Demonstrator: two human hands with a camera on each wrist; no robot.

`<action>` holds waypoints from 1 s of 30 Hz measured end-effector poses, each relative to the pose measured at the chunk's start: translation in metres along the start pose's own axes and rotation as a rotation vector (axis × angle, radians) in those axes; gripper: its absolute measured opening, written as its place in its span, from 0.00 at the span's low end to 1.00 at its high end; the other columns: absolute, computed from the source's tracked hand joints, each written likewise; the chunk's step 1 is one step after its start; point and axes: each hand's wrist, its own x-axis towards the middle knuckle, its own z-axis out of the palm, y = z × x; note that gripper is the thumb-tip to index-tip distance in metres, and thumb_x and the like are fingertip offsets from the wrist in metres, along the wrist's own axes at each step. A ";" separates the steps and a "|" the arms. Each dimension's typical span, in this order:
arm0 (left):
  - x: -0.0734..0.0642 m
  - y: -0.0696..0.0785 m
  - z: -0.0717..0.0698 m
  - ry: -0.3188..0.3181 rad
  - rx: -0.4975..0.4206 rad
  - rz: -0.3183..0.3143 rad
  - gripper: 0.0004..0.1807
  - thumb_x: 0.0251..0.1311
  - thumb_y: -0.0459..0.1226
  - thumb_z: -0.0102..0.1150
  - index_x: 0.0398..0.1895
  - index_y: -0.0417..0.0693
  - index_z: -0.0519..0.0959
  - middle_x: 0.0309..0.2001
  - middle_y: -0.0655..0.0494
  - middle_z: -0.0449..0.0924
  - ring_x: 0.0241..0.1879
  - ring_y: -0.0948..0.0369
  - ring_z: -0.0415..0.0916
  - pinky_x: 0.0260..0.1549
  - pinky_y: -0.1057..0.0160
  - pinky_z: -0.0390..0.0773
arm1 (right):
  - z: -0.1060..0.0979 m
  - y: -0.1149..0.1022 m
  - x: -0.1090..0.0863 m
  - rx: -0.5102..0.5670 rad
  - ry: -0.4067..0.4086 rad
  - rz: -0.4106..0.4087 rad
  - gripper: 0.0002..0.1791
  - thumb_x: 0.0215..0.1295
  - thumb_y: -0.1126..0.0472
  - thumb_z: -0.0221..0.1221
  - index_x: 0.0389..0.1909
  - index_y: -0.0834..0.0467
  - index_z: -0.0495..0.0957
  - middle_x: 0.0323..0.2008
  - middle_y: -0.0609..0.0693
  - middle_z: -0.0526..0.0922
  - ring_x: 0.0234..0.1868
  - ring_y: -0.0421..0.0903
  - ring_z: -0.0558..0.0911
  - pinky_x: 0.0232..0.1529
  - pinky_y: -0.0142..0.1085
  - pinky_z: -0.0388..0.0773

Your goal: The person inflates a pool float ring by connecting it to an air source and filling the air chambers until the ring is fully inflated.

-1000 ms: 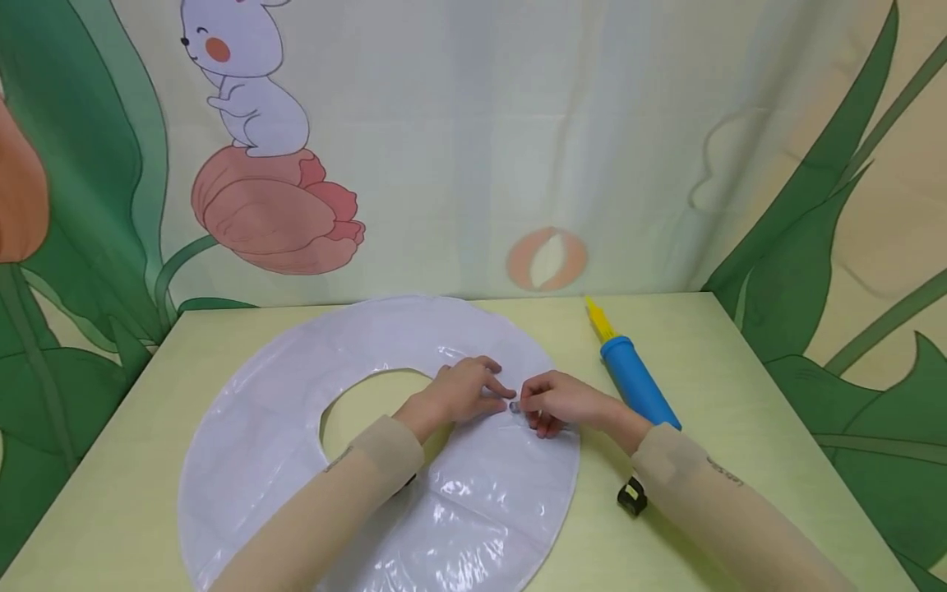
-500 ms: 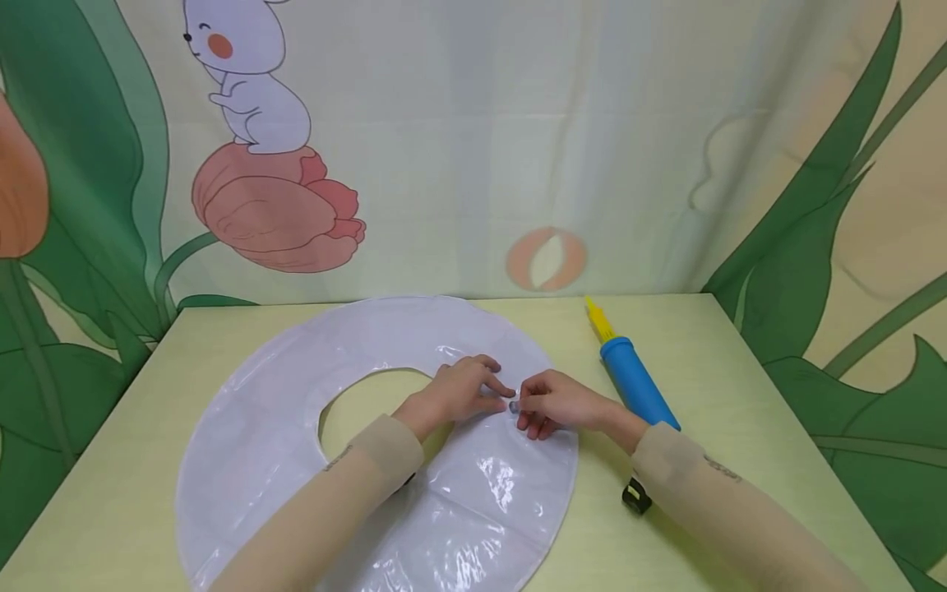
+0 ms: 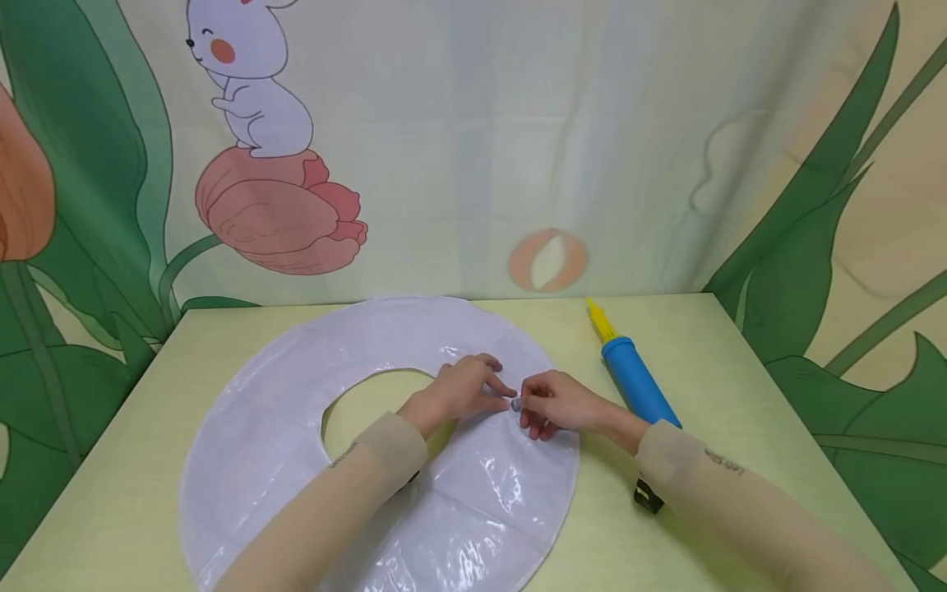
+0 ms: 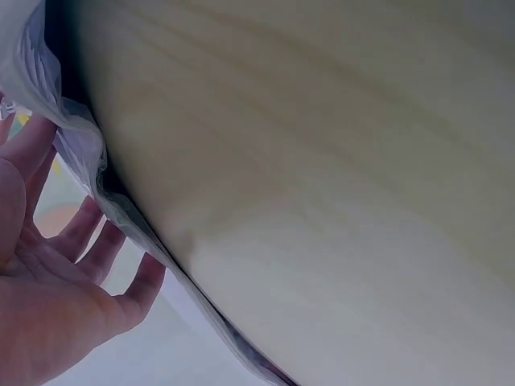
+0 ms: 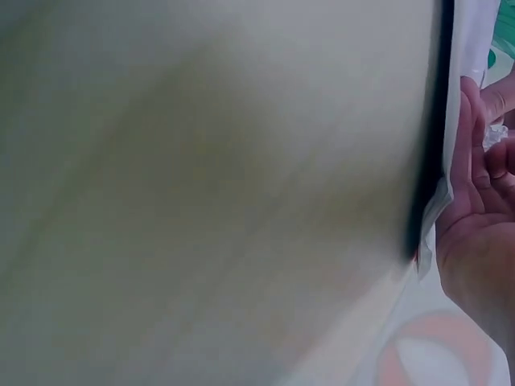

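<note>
A flat white vinyl swim ring (image 3: 259, 427) lies on the table with a small clear valve (image 3: 515, 404) on its right side. My left hand (image 3: 466, 388) rests on the ring, thumb and index finger pinching the vinyl beside the valve. In the left wrist view, the other fingers of my left hand (image 4: 56, 297) lie spread and slightly bent along the ring's edge. From the right, my right hand (image 3: 558, 401) pinches the valve between thumb and index finger. The right wrist view shows the clear valve (image 5: 495, 137) between the curled fingers of my right hand (image 5: 483, 249).
A blue hand pump (image 3: 638, 380) with a yellow nozzle (image 3: 601, 321) lies just past my right wrist. A small black device (image 3: 648, 496) shows under the right sleeve. Behind the pale yellow table (image 3: 747, 477) hangs a printed curtain (image 3: 459, 148).
Both hands stay at the valve, the right fingers shifting only slightly. The black device by the right sleeve has moved a little to the right.
</note>
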 end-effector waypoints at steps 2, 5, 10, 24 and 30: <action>0.001 0.000 0.000 0.003 0.004 -0.004 0.13 0.63 0.44 0.72 0.50 0.60 0.90 0.66 0.49 0.75 0.67 0.51 0.69 0.58 0.25 0.61 | 0.000 -0.001 -0.001 -0.010 0.005 -0.010 0.10 0.79 0.63 0.52 0.39 0.64 0.79 0.32 0.56 0.85 0.29 0.51 0.85 0.33 0.41 0.85; 0.002 0.000 0.001 0.011 0.006 -0.015 0.13 0.63 0.44 0.73 0.50 0.60 0.90 0.65 0.49 0.75 0.66 0.52 0.70 0.59 0.26 0.61 | 0.000 -0.002 -0.002 -0.017 0.011 -0.025 0.11 0.79 0.63 0.53 0.38 0.64 0.79 0.31 0.56 0.85 0.28 0.51 0.85 0.32 0.41 0.85; 0.002 0.002 0.001 0.010 0.011 -0.026 0.13 0.63 0.44 0.73 0.50 0.59 0.90 0.65 0.49 0.75 0.66 0.50 0.70 0.59 0.27 0.61 | 0.002 0.000 -0.001 -0.023 0.020 -0.047 0.10 0.78 0.65 0.52 0.36 0.65 0.79 0.30 0.56 0.85 0.27 0.50 0.84 0.30 0.41 0.84; 0.001 0.002 0.001 0.028 0.041 -0.025 0.12 0.62 0.46 0.73 0.49 0.62 0.90 0.65 0.50 0.75 0.65 0.49 0.70 0.57 0.31 0.65 | 0.003 0.004 0.001 -0.030 0.046 -0.066 0.10 0.77 0.64 0.52 0.35 0.64 0.79 0.29 0.55 0.84 0.27 0.50 0.84 0.28 0.40 0.84; 0.000 0.002 0.000 0.024 0.041 -0.025 0.12 0.61 0.46 0.74 0.48 0.61 0.90 0.65 0.50 0.75 0.64 0.48 0.70 0.57 0.33 0.66 | 0.004 0.002 -0.002 0.003 0.034 -0.079 0.10 0.77 0.65 0.52 0.36 0.65 0.77 0.29 0.56 0.84 0.29 0.51 0.85 0.29 0.41 0.84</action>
